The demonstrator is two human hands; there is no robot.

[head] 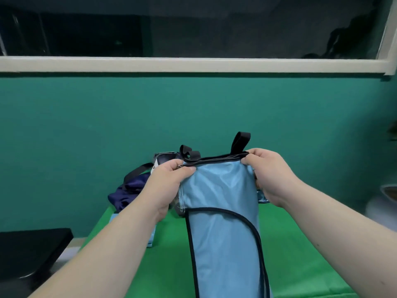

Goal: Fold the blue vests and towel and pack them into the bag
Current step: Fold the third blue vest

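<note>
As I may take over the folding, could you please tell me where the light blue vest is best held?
By its black-trimmed top edge, one corner from each side, as the left hand and right hand pinch it now. The vest hangs limp toward the green table, so two spread corners should keep it flat.

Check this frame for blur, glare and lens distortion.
Head view: soft, even light, no glare; the light blue vest, left hand and right hand are sharp; the navy cloth behind looks slightly soft; the window sill bows from the wide-angle lens; the far right edge is smeared.
</note>
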